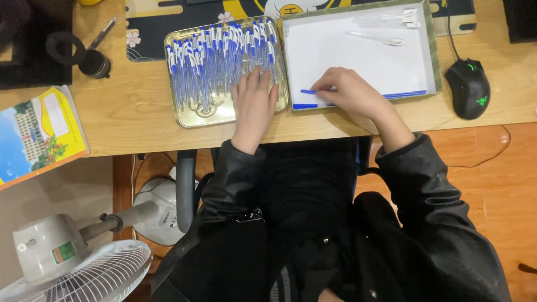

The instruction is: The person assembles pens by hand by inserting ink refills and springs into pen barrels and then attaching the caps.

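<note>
A gold metal tray (pixel 190 114) on the wooden desk holds several clear pens with blue caps (pixel 210 61). My left hand (pixel 254 103) lies flat on the tray's right part, fingers over the pens. To the right sits a shallow white box (pixel 363 56) with a greenish rim. My right hand (pixel 349 92) rests inside its near left corner, fingertips pinching a blue pen piece (pixel 308 91). More blue pieces (pixel 405 94) line the box's near wall. A clear pen barrel (pixel 375 38) and a few clear parts (pixel 391 19) lie at the box's far side.
A black mouse (pixel 469 88) with green lights sits right of the box. A colourful booklet (pixel 36 134) lies at the desk's left edge, a dark tape roll and small jar (pixel 84 56) behind it. A white fan (pixel 84 257) stands on the floor at lower left.
</note>
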